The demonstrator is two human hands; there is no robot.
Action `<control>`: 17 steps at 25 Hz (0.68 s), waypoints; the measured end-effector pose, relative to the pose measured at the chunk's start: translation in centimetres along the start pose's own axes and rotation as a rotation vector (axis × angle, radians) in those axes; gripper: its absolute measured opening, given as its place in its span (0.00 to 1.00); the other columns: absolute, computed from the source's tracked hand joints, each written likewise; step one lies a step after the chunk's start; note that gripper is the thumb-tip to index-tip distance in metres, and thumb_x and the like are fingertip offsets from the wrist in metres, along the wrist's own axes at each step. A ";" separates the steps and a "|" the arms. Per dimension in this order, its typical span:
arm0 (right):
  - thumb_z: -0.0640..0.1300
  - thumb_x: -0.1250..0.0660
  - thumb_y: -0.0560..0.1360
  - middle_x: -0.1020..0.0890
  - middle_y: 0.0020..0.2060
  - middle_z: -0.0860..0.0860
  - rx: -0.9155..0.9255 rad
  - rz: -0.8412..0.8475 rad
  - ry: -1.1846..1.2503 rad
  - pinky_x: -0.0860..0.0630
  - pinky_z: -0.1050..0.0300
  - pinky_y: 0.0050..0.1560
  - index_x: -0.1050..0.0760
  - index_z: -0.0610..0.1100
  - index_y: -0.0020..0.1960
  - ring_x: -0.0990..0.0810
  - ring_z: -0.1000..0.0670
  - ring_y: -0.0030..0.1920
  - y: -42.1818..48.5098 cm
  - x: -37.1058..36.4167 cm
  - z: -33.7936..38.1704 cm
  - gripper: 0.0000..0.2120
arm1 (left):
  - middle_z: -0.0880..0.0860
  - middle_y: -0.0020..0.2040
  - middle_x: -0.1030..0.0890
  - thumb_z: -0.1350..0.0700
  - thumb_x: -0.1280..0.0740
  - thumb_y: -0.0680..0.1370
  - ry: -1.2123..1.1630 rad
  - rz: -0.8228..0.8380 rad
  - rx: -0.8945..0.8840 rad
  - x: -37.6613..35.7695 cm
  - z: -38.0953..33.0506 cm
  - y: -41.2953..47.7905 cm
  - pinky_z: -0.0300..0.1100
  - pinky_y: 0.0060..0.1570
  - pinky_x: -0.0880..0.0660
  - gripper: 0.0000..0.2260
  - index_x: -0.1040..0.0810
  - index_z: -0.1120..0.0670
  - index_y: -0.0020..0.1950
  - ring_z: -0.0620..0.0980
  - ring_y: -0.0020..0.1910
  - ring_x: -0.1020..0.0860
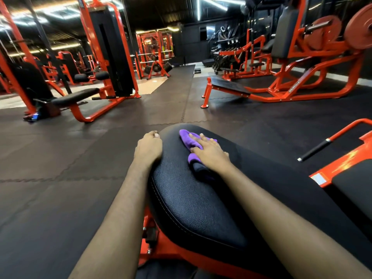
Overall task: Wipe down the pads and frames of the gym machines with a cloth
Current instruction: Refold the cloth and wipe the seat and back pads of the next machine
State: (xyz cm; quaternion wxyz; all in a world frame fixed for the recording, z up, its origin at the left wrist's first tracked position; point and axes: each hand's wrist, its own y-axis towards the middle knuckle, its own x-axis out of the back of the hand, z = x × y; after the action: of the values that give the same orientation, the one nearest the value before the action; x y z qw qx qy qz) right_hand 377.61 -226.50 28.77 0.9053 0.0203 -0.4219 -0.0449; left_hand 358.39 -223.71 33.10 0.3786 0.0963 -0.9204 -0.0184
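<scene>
Pressing a purple cloth [188, 138] flat against the black pad [191, 202] of an orange-framed gym machine, I work near the pad's 12 o'clock end. My right hand [210, 153] lies spread on top of the cloth, fingers straight and gripping nothing. My left hand [149, 148] braces the pad at its 9 o'clock rim, fingers bent over the edge and holding it. The cloth is bunched, part of it tucked beneath my palm and a fold trailing toward 6 o'clock. To do this pass well, I judge that I should flatten the cloth so more of it meets the textured vinyl. I should also bear down evenly through the palm and draw long overlapping strokes from 12 toward 6 o'clock. The stitched seam [159, 195] on the 9 o'clock side likely gathers grime and deserves a run of its own. The orange frame [161, 251] under the pad at 6 o'clock comes after, by my reckoning. A padded bench machine [76, 96] stands well apart at 10 o'clock, a plate-loaded press [285, 37] at 2 o'clock.
</scene>
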 end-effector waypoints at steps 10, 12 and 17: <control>0.51 0.46 0.79 0.30 0.74 0.59 -0.208 -0.185 0.016 0.33 0.46 0.69 0.33 0.63 0.73 0.30 0.46 0.72 0.4 1.5 -4.0 0.24 | 0.62 0.67 0.24 0.54 0.48 0.84 0.044 -0.077 -0.087 -0.2 -0.8 -0.6 0.49 0.63 0.32 0.16 0.24 0.54 0.64 0.62 0.65 0.28; 0.50 0.46 0.79 0.30 0.74 0.61 -0.155 -0.192 0.001 0.32 0.47 0.67 0.33 0.64 0.73 0.29 0.45 0.71 -2.9 1.1 -2.0 0.23 | 0.62 0.67 0.25 0.53 0.48 0.84 0.047 -0.071 -0.083 0.1 -0.9 -0.9 0.50 0.62 0.32 0.16 0.24 0.54 0.65 0.63 0.65 0.27; 0.50 0.46 0.81 0.38 0.77 0.63 -0.041 -0.170 -0.045 0.32 0.43 0.66 0.36 0.66 0.75 0.32 0.45 0.71 -12.3 0.1 0.9 0.24 | 0.64 0.72 0.29 0.53 0.47 0.83 0.127 -0.017 -0.100 0.6 -1.3 -2.3 0.51 0.68 0.34 0.19 0.29 0.53 0.73 0.65 0.69 0.31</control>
State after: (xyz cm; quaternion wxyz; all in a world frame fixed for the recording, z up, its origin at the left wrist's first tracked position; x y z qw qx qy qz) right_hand 376.22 -238.74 28.54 0.8888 0.0365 -0.4377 -0.1305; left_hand 359.22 -226.01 34.22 0.4405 0.0860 -0.8915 -0.0614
